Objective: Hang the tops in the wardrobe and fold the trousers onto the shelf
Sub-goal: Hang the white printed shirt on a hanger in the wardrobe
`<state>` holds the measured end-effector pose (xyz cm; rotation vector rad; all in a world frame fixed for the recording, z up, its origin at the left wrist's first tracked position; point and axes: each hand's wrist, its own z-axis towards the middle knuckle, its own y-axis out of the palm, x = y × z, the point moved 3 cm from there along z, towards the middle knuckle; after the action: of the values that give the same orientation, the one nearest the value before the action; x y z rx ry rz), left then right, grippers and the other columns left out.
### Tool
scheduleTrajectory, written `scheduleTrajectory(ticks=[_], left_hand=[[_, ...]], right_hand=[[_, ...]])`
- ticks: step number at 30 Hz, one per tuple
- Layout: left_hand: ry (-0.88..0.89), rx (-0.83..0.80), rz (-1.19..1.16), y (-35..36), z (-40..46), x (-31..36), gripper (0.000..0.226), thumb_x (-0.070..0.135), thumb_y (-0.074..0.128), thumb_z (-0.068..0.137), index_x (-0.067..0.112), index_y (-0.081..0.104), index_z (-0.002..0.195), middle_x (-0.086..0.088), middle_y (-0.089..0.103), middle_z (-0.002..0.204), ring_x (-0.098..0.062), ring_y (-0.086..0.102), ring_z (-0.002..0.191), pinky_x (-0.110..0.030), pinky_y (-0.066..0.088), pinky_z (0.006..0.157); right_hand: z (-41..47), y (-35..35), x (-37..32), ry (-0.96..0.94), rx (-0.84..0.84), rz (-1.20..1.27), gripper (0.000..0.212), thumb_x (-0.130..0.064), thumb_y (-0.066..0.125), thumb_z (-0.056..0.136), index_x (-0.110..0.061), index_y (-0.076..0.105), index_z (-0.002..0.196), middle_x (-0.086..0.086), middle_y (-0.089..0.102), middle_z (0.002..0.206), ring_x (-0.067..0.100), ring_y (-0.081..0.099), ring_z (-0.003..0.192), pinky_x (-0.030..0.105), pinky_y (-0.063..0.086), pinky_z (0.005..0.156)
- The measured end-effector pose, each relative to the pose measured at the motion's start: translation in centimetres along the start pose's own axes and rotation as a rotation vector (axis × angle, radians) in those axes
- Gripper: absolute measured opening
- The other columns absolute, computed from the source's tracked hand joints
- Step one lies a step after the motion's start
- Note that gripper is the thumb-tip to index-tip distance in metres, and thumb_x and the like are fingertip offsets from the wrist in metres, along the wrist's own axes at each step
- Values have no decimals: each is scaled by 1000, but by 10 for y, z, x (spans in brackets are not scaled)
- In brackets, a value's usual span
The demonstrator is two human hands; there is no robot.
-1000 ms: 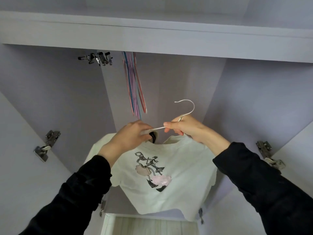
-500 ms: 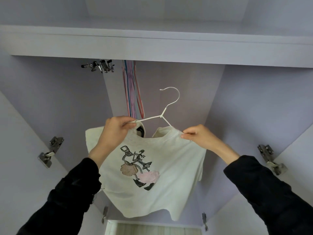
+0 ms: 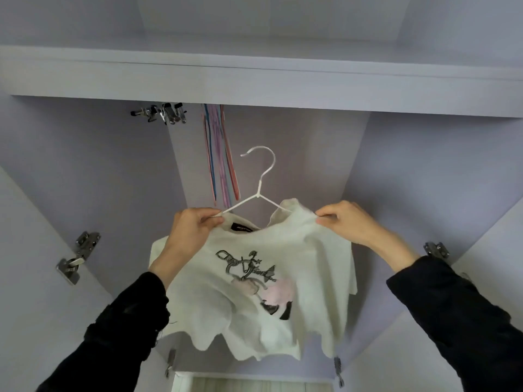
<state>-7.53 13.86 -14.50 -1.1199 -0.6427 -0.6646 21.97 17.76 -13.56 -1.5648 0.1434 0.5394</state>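
A white top [image 3: 254, 304] with a grey and pink print hangs from a thin white hanger [image 3: 261, 176] inside the open wardrobe. My left hand [image 3: 192, 230] grips the top's left shoulder together with the hanger's left arm. My right hand [image 3: 348, 222] pinches the top's right shoulder over the hanger's right arm. The hook points up and left, free in the air below the wardrobe's upper panel [image 3: 254, 83]. No rail shows in view.
Several thin coloured hangers [image 3: 220, 157] hang at the back, just left of the hook. A cluster of metal clips [image 3: 162, 113] sits further left. Door hinges [image 3: 77, 257] [image 3: 435, 250] flank the opening on both open doors.
My right hand slid from the hanger's neck out to the top's right shoulder. Both hands spread apart, and the top now sits stretched across the hanger.
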Motion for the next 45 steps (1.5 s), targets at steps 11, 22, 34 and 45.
scheduleTrajectory(ticks=[11,22,34,45], left_hand=[[428,-6,111,45,-16,20,28,28,59,84,7,73,94,-3,70,81,-8,51,78,-24,42,75],[13,-156,444,20,-16,-44,36,-3,47,91,17,64,116,-15,62,108,-35,60,96,-41,50,80],[615,-2,509,53,-29,19,26,20,60,82,14,69,105,-3,70,93,-25,67,80,-29,51,72],[454,105,214,65,-28,32,26,-4,59,69,10,73,86,-4,72,76,-20,67,60,-30,55,51]], right_hand=[[-10,23,-53,-165,-40,711,29,0,50,94,-12,62,71,9,61,67,7,56,51,13,45,61],[-8,26,-6,-12,41,685,29,-2,51,94,-17,64,73,5,56,65,3,52,45,13,43,53],[-16,18,-8,-11,12,622,29,-4,52,94,-19,64,72,4,55,66,5,55,47,17,44,53],[-35,2,15,9,41,474,20,-21,74,80,-26,69,98,-9,69,95,4,63,93,25,46,93]])
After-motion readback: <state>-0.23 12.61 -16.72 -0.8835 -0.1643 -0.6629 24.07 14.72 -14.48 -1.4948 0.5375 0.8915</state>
